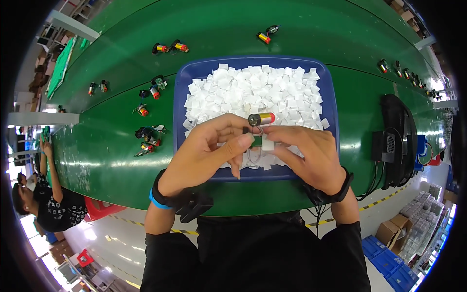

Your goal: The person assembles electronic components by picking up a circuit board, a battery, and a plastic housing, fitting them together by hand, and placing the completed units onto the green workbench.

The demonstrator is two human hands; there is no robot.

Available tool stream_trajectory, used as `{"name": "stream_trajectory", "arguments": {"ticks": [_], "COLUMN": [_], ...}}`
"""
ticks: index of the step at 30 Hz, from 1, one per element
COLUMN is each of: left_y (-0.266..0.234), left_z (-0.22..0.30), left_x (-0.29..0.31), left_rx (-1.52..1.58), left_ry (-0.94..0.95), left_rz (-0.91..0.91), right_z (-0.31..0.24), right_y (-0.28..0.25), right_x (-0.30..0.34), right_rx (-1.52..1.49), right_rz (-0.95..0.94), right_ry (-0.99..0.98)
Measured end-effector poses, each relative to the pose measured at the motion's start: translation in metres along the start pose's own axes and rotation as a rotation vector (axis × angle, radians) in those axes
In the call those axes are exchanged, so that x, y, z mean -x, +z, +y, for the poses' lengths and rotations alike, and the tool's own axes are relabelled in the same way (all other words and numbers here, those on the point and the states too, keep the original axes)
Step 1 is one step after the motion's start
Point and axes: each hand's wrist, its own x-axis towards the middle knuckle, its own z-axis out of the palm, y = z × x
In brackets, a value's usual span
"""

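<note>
Over the near half of a blue tray, my left hand pinches a small green circuit board between thumb and fingers. Thin wires link the board to a cylindrical battery with a yellow band and a red end, which sits just above my fingertips. My right hand is closed on a white square piece at the board's right edge; whether it is stuck there I cannot tell. The tray beneath both hands is filled with loose white squares.
Several similar battery assemblies lie on the green table, such as a pair beyond the tray and a cluster to the left. A black bag and a dark box stand at right. A person works far left.
</note>
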Motion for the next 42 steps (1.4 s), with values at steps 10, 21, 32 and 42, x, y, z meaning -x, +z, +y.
{"name": "stream_trajectory", "arguments": {"ticks": [10,21,32,42], "left_y": [0.004,0.005,0.007,0.006], "left_z": [-0.006,0.000,-0.008,-0.006], "left_x": [0.001,0.001,0.000,0.000], "left_rx": [-0.224,-0.392,-0.131,-0.356], "left_ry": [0.059,0.067,0.063,0.100], "left_rz": [0.129,0.138,0.164,0.174], "right_z": [0.001,0.004,0.001,0.003], "right_y": [0.005,0.002,0.006,-0.005], "right_x": [-0.008,-0.005,-0.006,-0.010], "right_rx": [-0.046,-0.051,0.215,0.002], "right_rz": [0.150,0.137,0.136,0.247], "right_ry": [0.025,0.202,-0.102,0.241]}}
